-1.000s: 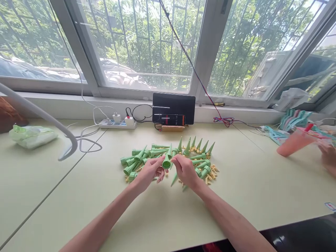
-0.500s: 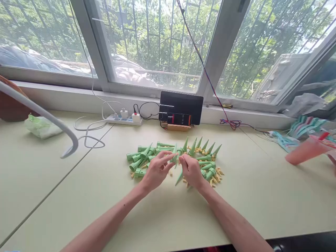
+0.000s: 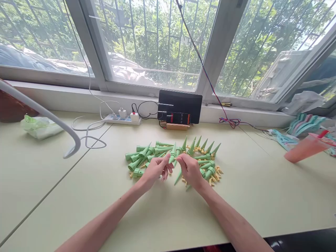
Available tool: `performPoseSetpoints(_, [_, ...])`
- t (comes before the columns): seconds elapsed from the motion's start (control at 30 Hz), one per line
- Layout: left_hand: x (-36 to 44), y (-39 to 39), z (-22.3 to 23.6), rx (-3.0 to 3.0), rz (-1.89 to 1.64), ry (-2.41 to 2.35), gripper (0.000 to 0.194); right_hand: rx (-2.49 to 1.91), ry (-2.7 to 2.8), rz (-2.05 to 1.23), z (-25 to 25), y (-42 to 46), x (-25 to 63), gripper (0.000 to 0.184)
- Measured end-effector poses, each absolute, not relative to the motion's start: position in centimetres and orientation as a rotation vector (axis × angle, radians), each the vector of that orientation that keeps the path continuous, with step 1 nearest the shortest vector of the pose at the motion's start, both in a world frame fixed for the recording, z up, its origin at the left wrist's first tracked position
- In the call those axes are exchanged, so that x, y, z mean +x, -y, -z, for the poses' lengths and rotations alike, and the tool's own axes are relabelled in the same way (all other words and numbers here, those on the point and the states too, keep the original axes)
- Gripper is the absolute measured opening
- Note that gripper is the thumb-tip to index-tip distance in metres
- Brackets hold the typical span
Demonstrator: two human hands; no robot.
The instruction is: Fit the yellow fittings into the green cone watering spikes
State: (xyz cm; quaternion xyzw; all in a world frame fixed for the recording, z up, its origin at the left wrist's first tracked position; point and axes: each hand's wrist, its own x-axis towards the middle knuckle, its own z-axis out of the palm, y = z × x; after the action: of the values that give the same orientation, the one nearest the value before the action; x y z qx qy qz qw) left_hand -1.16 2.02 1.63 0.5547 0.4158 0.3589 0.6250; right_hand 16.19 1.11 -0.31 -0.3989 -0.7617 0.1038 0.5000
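Note:
My left hand (image 3: 155, 170) holds a green plastic watering spike (image 3: 172, 158) between thumb and fingers, its tapered end pointing up and away. Close beside it, my right hand (image 3: 190, 169) is closed in a pinch on a small yellow valve piece (image 3: 175, 158), most of it hidden by the fingers. The valve's tip is at or very near the spike; I cannot tell whether they touch. Left of my hands lies a heap of green spikes (image 3: 135, 164). Several spikes with yellow pieces on them (image 3: 192, 147) stand upright behind my right hand, and more lie beside it.
Loose yellow valve pieces (image 3: 216, 176) lie right of my right hand. Behind stand a dark tablet (image 3: 180, 102) and a phone (image 3: 179, 118) on a cardboard stand. A power strip (image 3: 123, 120), a white lamp arm (image 3: 52, 120) and a pink drink cup (image 3: 301, 150) surround the work area.
My left hand has turned and shifted its grip, its lower fingers now curled below the spike. The spike has tilted, and my right hand stays close to it in a pinch.

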Motion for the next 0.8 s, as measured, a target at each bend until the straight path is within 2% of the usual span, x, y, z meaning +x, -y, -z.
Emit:
performPoseSetpoints(0.37, [-1.44, -1.79, -1.58, 1.474, -0.872, -0.899, 0.035, -1.042, 1.776, -0.349, 0.55, -1.05, 16.07, 0.034])
performPoseSetpoints(0.67, [-1.16, -1.42, -1.49, 1.642, -1.008, -0.976, 0.026, -1.1, 1.78, -0.416, 0.91, -1.27, 16.08, 0.037])
performPoseSetpoints(0.8, [-0.92, -1.35, -1.39, 1.678, -1.085, -0.986, 0.029, -1.098, 1.783, -0.437, 0.79, -1.22, 16.07, 0.036])
